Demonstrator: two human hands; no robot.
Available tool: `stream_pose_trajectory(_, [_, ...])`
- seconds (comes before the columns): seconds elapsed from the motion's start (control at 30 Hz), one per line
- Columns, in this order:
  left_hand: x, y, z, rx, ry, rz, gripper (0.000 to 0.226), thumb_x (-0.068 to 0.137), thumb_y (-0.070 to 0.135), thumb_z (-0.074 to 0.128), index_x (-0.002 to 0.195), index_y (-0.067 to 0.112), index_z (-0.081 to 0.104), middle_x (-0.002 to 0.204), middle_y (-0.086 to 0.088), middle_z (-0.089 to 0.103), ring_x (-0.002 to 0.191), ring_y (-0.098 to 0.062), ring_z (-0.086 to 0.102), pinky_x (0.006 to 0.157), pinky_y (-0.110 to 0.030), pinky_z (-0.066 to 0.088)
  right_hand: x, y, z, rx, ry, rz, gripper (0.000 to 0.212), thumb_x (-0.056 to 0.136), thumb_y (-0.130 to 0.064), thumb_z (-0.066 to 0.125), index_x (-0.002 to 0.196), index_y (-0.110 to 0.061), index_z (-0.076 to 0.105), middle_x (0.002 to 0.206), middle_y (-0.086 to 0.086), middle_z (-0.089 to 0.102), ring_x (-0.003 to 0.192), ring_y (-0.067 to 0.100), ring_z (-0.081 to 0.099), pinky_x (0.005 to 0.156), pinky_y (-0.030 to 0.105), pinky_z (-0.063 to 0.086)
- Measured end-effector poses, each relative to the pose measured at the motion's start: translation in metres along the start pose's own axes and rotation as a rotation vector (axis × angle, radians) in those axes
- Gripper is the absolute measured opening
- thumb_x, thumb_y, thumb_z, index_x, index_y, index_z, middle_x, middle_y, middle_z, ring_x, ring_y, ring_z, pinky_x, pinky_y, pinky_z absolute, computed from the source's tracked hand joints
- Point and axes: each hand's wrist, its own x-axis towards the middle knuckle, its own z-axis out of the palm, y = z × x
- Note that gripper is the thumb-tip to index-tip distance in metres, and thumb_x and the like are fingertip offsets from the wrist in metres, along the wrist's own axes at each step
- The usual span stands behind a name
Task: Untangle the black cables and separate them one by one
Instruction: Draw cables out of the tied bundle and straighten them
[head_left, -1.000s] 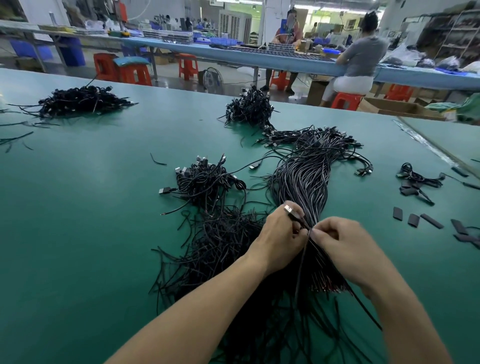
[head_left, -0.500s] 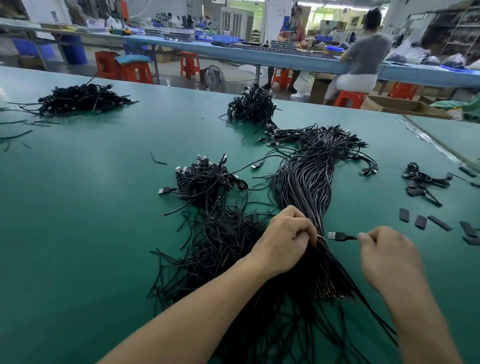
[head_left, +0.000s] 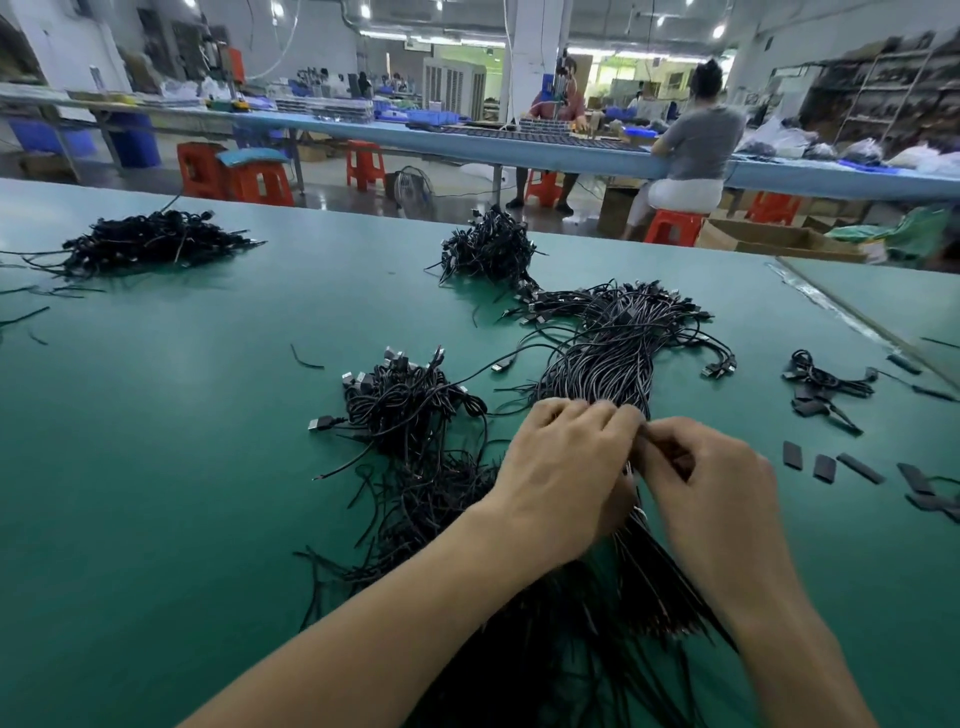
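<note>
1. Two hands meet over the long cable bundle (head_left: 608, 364), which runs from near centre to far right on the green table (head_left: 156, 467).
2. Left hand (head_left: 561, 467) pins the bundle; right hand (head_left: 717, 483) is curled, fingertips pinched, apparently on one strand, though blur hides it.
3. Advised: draw a single cable lengthwise, slowly, bundle held firm.
4. Tangled heap (head_left: 410, 400) lies just left.

Left hand (head_left: 563, 467) and right hand (head_left: 711, 483) met fingertip to fingertip over the long cable bundle (head_left: 608, 364) on the green table (head_left: 156, 467); fingers blurred, grip unclear. Tangled cable heap (head_left: 410, 405) lay just left. Flat black pieces (head_left: 826, 467) sat apart at right.
</note>
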Motion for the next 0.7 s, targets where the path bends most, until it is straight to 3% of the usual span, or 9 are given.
stream_pose_trajectory(0.07, [-0.001, -0.003, -0.011, -0.034, 0.001, -0.022, 0.026, 0.088, 0.019, 0.064, 0.111, 0.018, 0.052, 0.092, 0.001, 0.066, 0.082, -0.022, 0.061, 0.08, -0.035, 0.045, 0.003, -0.008, 0.001, 0.129, 0.031, 0.027, 0.012, 0.086, -0.022, 0.074, 0.08, -0.028, 0.065, 0.068, -0.016, 0.066, 0.068, 0.0, 0.063, 0.058, 0.006, 0.043])
stream_pose_trajectory(0.13, [-0.005, -0.012, -0.017, 0.018, 0.06, -0.093, 0.007, 0.096, 0.023, 0.057, 0.099, 0.021, 0.052, 0.084, 0.005, 0.063, 0.073, -0.018, 0.056, 0.073, -0.033, 0.042, 0.006, -0.011, 0.004, 0.172, -0.006, 0.05, 0.014, 0.085, -0.028, 0.074, 0.08, -0.029, 0.061, 0.075, -0.021, 0.065, 0.066, 0.0, 0.061, 0.057, 0.007, 0.043])
stream_pose_trajectory(0.23, [-0.014, -0.034, -0.019, 0.088, 0.075, -0.336, 0.03, 0.105, 0.042, 0.029, 0.085, 0.028, 0.048, 0.079, 0.011, 0.053, 0.071, -0.012, 0.049, 0.076, -0.031, 0.037, 0.004, -0.002, 0.006, 0.066, -0.159, 0.066, 0.019, 0.089, -0.03, 0.069, 0.072, -0.029, 0.062, 0.065, -0.019, 0.063, 0.055, 0.0, 0.055, 0.052, 0.01, 0.04])
stream_pose_trajectory(0.33, [-0.022, -0.048, -0.021, 0.181, -0.064, -0.487, 0.036, 0.101, 0.049, 0.034, 0.087, 0.025, 0.057, 0.089, 0.007, 0.058, 0.083, -0.015, 0.049, 0.091, -0.038, 0.038, -0.003, 0.008, 0.007, -0.019, -0.248, 0.089, 0.024, 0.093, -0.04, 0.062, 0.071, -0.03, 0.064, 0.055, -0.017, 0.057, 0.047, 0.003, 0.047, 0.046, 0.017, 0.036])
stream_pose_trajectory(0.43, [-0.026, -0.041, -0.021, 0.104, -0.1, -0.353, 0.03, 0.099, 0.048, 0.043, 0.098, 0.027, 0.065, 0.096, 0.008, 0.062, 0.091, -0.015, 0.058, 0.1, -0.039, 0.04, -0.005, 0.007, 0.011, -0.054, -0.254, 0.002, 0.014, 0.091, -0.047, 0.058, 0.083, -0.039, 0.065, 0.072, -0.019, 0.063, 0.063, 0.003, 0.055, 0.057, 0.031, 0.046])
stream_pose_trajectory(0.57, [-0.028, -0.026, -0.023, -0.204, -0.135, -0.263, 0.019, 0.101, 0.043, 0.042, 0.096, 0.029, 0.054, 0.077, 0.005, 0.062, 0.073, -0.024, 0.061, 0.069, -0.041, 0.051, -0.004, 0.003, 0.012, -0.004, -0.144, -0.094, 0.023, 0.087, -0.059, 0.053, 0.091, -0.041, 0.067, 0.082, -0.018, 0.064, 0.077, 0.004, 0.061, 0.062, 0.036, 0.051])
stream_pose_trajectory(0.7, [-0.031, -0.024, -0.027, -0.315, -0.139, -0.3, 0.035, 0.096, 0.049, 0.047, 0.071, 0.026, 0.05, 0.056, 0.009, 0.05, 0.055, -0.012, 0.049, 0.055, -0.031, 0.037, -0.006, 0.008, 0.011, 0.067, -0.052, -0.09, 0.032, 0.08, -0.064, 0.056, 0.081, -0.036, 0.072, 0.075, -0.016, 0.067, 0.07, 0.007, 0.063, 0.061, 0.034, 0.051])
